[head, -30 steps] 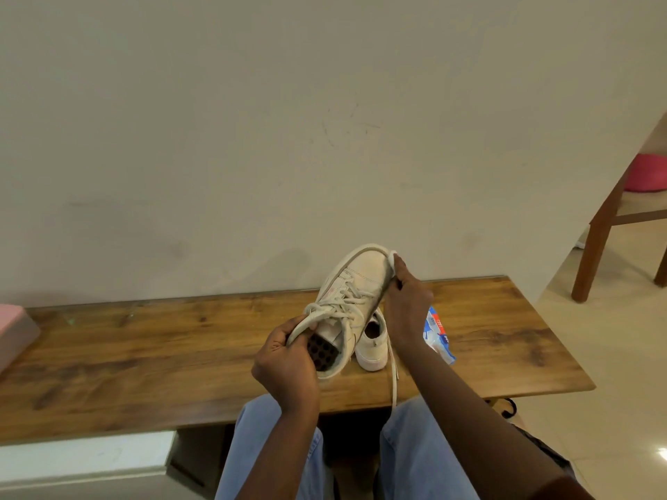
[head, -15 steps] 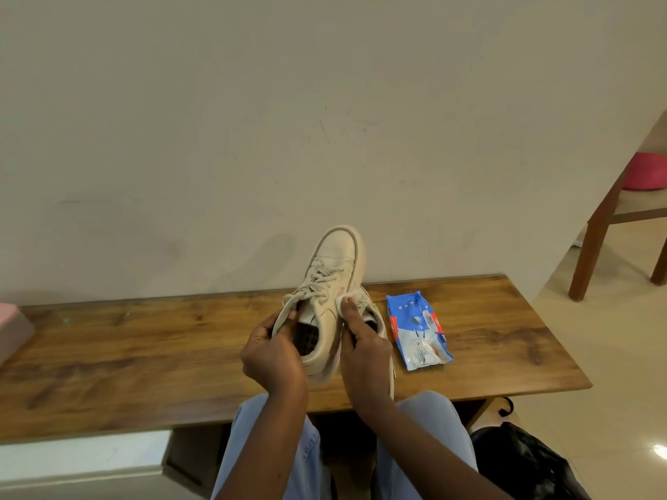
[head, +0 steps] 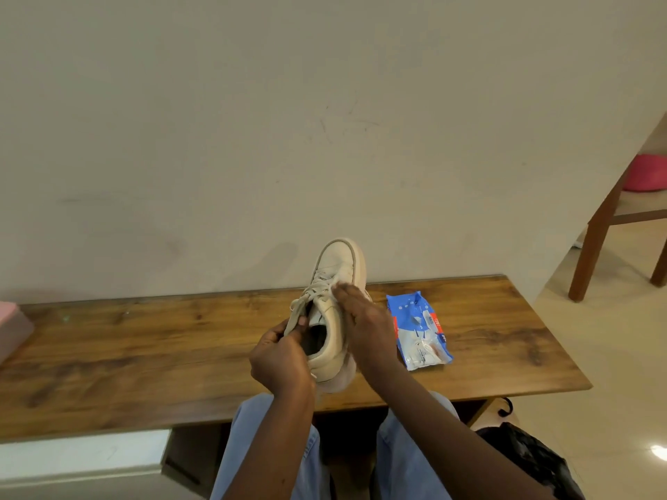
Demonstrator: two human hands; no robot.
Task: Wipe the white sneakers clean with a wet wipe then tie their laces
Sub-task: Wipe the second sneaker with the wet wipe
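Sneaker (head: 339, 263), white, where exactly?
— Held toe-up above the near edge of the wooden counter (head: 144, 348), sole to the right.
And the left grip (head: 281, 359)?
— Clamped on the heel collar, with a lace (head: 294, 315) pinched under the thumb.
The right grip (head: 364, 326)?
— Fingers stretched out along the shoe's side, pressing a scrap of wet wipe (head: 336, 283) beside the laces.
Around them?
— A blue wipes packet (head: 418, 330) lies flat on the counter just right of the hands, a pink item (head: 11, 326) at the far left edge, a wooden chair (head: 595, 247) and a black bag (head: 534, 460) on the floor to the right
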